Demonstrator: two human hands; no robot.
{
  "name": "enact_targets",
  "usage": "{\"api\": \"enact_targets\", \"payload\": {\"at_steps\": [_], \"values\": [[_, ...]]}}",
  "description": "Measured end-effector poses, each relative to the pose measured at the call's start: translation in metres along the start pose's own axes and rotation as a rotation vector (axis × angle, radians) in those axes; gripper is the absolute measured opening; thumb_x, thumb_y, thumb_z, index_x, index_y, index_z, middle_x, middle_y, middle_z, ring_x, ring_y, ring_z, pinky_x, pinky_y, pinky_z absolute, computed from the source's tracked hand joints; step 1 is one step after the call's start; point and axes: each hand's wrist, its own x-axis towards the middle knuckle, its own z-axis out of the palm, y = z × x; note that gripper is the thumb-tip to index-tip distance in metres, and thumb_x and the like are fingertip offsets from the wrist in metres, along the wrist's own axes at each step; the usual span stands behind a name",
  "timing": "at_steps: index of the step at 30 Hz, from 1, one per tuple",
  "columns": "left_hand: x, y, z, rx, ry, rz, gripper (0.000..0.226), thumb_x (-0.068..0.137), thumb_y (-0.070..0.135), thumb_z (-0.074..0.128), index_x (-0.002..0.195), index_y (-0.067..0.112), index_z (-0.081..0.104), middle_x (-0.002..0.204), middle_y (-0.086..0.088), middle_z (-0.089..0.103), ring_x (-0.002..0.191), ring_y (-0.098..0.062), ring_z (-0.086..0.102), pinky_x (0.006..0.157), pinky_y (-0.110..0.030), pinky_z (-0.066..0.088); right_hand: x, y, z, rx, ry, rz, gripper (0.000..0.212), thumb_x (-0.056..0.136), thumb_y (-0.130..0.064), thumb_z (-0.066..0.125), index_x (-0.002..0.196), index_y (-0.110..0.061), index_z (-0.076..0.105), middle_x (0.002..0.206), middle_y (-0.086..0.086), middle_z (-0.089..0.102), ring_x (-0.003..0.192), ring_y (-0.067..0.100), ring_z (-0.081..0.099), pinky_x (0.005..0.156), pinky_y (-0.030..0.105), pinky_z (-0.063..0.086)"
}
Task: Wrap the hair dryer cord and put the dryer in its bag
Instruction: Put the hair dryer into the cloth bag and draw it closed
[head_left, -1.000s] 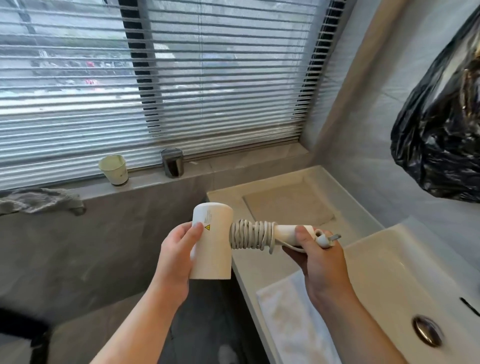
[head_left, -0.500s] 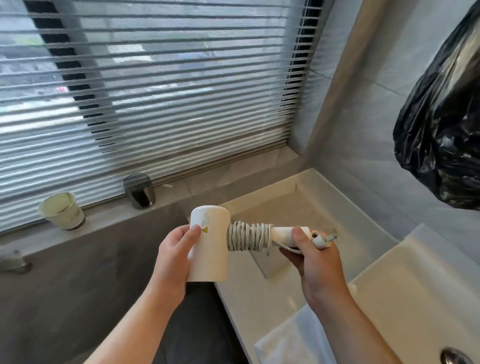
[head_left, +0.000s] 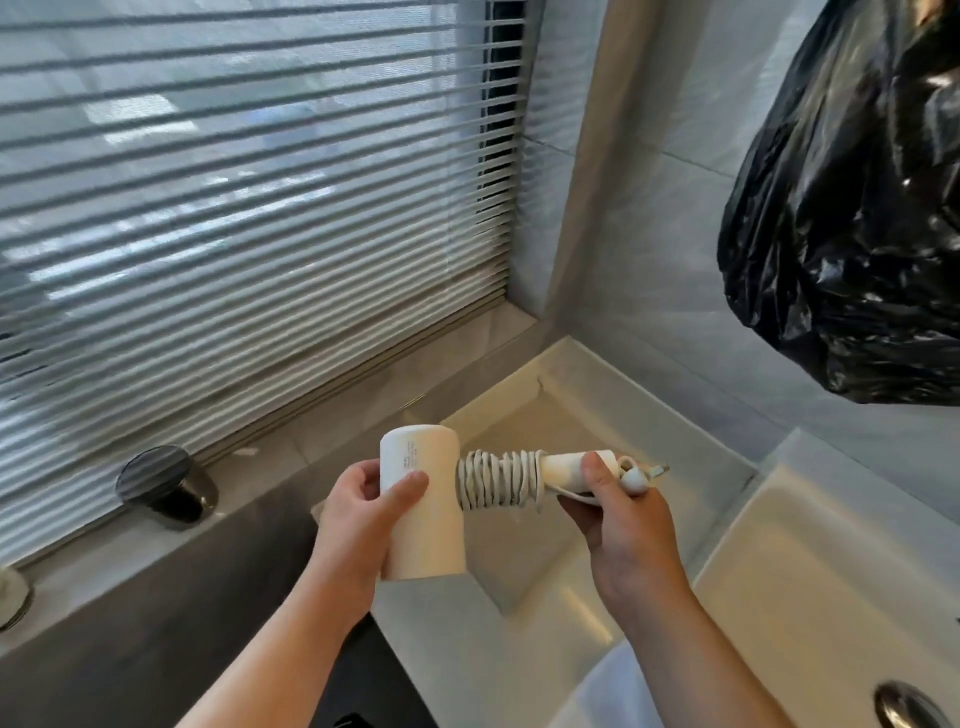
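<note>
Head view: dryer (head_left: 423, 512) barrel clasped by left hand (head_left: 363, 512); right hand (head_left: 618, 519) closed on handle, pinning plug (head_left: 635, 480). Coiled cord (head_left: 501, 480) judged liable to unwind if plug is released.

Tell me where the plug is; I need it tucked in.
Head view, right of centre: the plug sticks out of the right hand at the handle's end.

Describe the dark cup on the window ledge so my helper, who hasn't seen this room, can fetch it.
Find the big window with slatted blinds, then look down to the grey stone ledge beneath it. Left of the hands holding the hair dryer stands a dark, shiny cup, leaning in this wide view. It is the only dark, glossy thing in full view on the ledge.
</note>
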Motion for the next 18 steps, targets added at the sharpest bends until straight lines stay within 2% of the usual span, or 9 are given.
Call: {"api": "enact_targets", "payload": {"at_steps": [4, 9, 11, 13, 16, 18], "values": [[0.021, 0.006, 0.022, 0.009, -0.028, -0.017, 0.050, 0.083, 0.029, 0.075, 0.126, 0.019, 0.053, 0.116, -0.010, 0.066, 0.101, -0.031, 0.067, 0.082, -0.056, 0.058, 0.014, -0.003, -0.004, 0.157, -0.003, 0.052, 0.009, 0.088, -0.009, 0.060, 0.097, -0.009, 0.061, 0.094, 0.010, 0.068, 0.087, 0.022, 0.067, 0.083, 0.037, 0.058], [0.044, 0.008, 0.049, 0.032, -0.119, -0.026, 0.049, 0.083, 0.024, 0.075, 0.125, 0.020, 0.050, 0.114, -0.005, 0.063, 0.100, -0.025, 0.064, 0.072, -0.042, 0.057, 0.041, 0.002, -0.011, 0.177, 0.029, 0.191, 0.030, 0.088, -0.021, 0.061, 0.116, -0.011, 0.059, 0.096, 0.010, 0.070, 0.087, 0.022, 0.066, 0.085, 0.038, 0.052], [0.058, 0.008, 0.058, 0.054, -0.156, -0.041, 0.049, 0.083, 0.020, 0.076, 0.124, 0.019, 0.050, 0.113, -0.004, 0.063, 0.099, -0.023, 0.064, 0.070, -0.038, 0.055, 0.051, 0.003, -0.013, 0.180, 0.062, 0.225, 0.025, 0.088, -0.024, 0.062, 0.110, -0.011, 0.061, 0.095, 0.013, 0.070, 0.089, 0.027, 0.067, 0.086, 0.047, 0.054], [0.076, 0.008, 0.067, 0.096, -0.198, -0.067, 0.050, 0.082, 0.019, 0.078, 0.123, 0.019, 0.050, 0.115, -0.004, 0.063, 0.101, -0.023, 0.064, 0.074, -0.040, 0.055, 0.061, 0.003, -0.012, 0.226, 0.102, 0.227, 0.018, 0.088, -0.023, 0.062, 0.102, -0.010, 0.060, 0.096, 0.017, 0.070, 0.094, 0.032, 0.067, 0.084, 0.053, 0.055], [0.106, 0.007, 0.081, 0.163, -0.298, -0.093, 0.056, 0.079, 0.024, 0.081, 0.125, 0.019, 0.050, 0.118, -0.003, 0.065, 0.104, -0.023, 0.065, 0.081, -0.043, 0.056, 0.078, 0.001, -0.015, 0.246, 0.182, 0.177, 0.014, 0.090, -0.020, 0.060, 0.099, -0.009, 0.059, 0.097, 0.018, 0.068, 0.091, 0.032, 0.068, 0.075, 0.051, 0.060], [0.124, 0.005, 0.093, 0.212, -0.378, -0.113, 0.057, 0.079, 0.030, 0.081, 0.126, 0.016, 0.051, 0.118, -0.004, 0.067, 0.103, -0.022, 0.067, 0.079, -0.040, 0.056, 0.090, -0.001, -0.020, 0.247, 0.231, 0.144, 0.014, 0.091, -0.021, 0.059, 0.099, -0.009, 0.059, 0.100, 0.019, 0.068, 0.091, 0.031, 0.068, 0.069, 0.047, 0.061]]}}
